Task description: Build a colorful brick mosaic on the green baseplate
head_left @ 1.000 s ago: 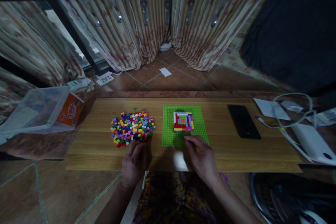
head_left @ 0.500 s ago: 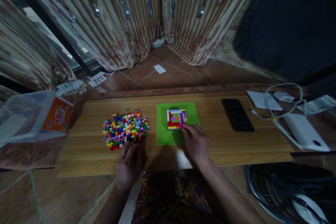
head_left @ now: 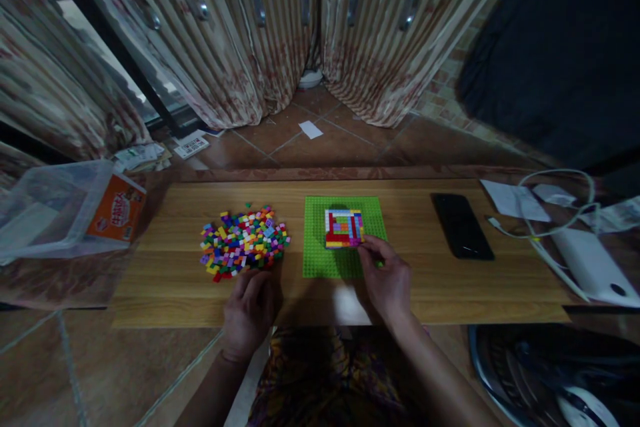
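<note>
1. Two bare hands work over the pale wooden desk (head_left: 450,287). The right hand (head_left: 387,280) has its fingers pinched narrow at the lower right corner of the small multicoloured brick mosaic (head_left: 344,229), on the green studded baseplate (head_left: 320,260); whether it holds a brick cannot be told.
2. The left hand (head_left: 249,310) rests loosely curled, holding nothing visible, just below the heap of tiny mixed-colour plastic bricks (head_left: 244,243).
3. To seat a brick well, line it up with the studs and press straight down while the baseplate lies flat.
4. A black phone (head_left: 462,225) lies well to the right.
</note>
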A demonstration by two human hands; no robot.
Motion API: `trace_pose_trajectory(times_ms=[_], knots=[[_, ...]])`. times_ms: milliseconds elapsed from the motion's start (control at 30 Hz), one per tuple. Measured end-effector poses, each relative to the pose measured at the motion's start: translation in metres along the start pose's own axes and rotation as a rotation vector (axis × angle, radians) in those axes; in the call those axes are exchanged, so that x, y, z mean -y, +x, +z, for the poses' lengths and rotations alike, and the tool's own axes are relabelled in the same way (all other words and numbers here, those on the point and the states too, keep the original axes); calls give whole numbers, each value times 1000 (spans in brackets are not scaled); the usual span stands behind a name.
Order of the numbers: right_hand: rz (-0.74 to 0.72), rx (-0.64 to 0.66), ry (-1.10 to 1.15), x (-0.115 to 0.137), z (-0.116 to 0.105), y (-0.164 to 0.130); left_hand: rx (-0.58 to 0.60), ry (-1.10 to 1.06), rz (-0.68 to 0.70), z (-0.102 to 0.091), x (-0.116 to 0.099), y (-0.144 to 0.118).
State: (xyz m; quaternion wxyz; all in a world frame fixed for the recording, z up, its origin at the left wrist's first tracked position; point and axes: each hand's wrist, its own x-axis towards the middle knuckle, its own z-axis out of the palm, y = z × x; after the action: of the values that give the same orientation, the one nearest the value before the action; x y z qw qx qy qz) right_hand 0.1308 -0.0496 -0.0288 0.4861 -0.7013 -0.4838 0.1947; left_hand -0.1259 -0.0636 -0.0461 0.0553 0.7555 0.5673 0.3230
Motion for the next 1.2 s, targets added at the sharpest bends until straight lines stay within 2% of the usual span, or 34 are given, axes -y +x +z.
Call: trace_pose_trajectory(times_ms=[200, 300, 467, 633, 1067, 1133, 1200], knots=[[130, -74, 148, -7, 1, 2, 12, -25, -8, 0, 2, -1], [191, -97, 144, -10, 3, 5, 9, -34, -11, 0, 1, 0], [219, -49, 57, -11, 7, 11, -4, -37, -23, -1, -1, 0], [243, -7, 66, -11, 7, 15, 3, -24, -26, -1, -1, 0], [201, 98, 74, -10, 1, 19, 23, -58, -37, 0, 0, -3], [186, 61, 31, -8, -4, 19, 24, -76, -46, 0, 0, -4], [132, -31, -24, -1, -8, 15, 21, -89, -59, 1, 0, -5]])
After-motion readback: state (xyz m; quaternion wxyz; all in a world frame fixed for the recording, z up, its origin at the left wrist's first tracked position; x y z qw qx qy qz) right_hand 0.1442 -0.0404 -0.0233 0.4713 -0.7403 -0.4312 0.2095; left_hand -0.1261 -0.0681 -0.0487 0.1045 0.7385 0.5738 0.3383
